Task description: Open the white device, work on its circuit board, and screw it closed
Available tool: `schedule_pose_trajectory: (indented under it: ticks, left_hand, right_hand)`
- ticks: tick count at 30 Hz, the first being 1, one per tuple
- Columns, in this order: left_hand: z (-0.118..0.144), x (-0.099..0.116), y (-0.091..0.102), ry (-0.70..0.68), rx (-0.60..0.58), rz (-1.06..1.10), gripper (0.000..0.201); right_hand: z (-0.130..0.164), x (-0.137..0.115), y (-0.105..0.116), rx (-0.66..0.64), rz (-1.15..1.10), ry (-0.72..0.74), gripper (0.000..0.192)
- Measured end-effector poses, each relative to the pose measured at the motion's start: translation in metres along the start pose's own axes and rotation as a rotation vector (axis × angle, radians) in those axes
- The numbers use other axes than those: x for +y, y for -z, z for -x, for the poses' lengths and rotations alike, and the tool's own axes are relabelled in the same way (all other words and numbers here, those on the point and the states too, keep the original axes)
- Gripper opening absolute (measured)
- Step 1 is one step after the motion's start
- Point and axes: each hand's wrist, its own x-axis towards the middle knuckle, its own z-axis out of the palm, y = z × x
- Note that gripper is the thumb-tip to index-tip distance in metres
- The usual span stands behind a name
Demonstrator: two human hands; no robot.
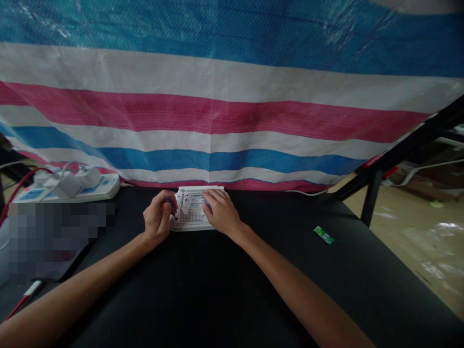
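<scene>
A white router (pixel 189 218), with a printed label, vent holes and folded antennas along its far side, lies on the black table. My right hand (pixel 222 209) rests on the router's right part, fingers stretched out over its surface and partly covering the label. At the router's left edge, my left hand (pixel 158 216) is closed around a small dark purple object (pixel 173 205). Most of that object is hidden by the fingers, so its kind cannot be made out.
A white power strip (pixel 108 187) with plugged-in chargers stands at the back left, near a blurred-out flat device (pixel 68 261) and a red cable (pixel 16 309). A small green packet (pixel 324 235) lies at right. Striped sheeting (pixel 210 116) hangs behind; a black metal frame (pixel 371 198) borders the right.
</scene>
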Motion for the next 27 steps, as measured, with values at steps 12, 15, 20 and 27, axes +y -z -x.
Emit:
schedule_pose_trajectory:
  ticks: [12, 15, 20, 27]
  left_hand:
    - [-0.0022, 0.0013, -0.0001, -0.007, 0.004, 0.017, 0.022]
    - [-0.0013, 0.0003, -0.0008, 0.005, 0.010, 0.057, 0.023]
    - [0.0029, -0.0040, -0.0016, 0.025, 0.051, 0.061, 0.025]
    - [0.0007, -0.0051, -0.0008, 0.008, 0.027, -0.004, 0.025]
  right_hand:
    - [0.0001, -0.0011, 0.0021, -0.018, -0.022, -0.005, 0.040]
    - [0.0003, -0.0010, 0.0018, -0.011, -0.015, -0.002, 0.039]
    - [0.0006, -0.0003, 0.0012, 0.000, -0.013, 0.002, 0.038]
    - [0.0009, 0.0005, 0.0000, 0.002, 0.000, 0.007, 0.039]
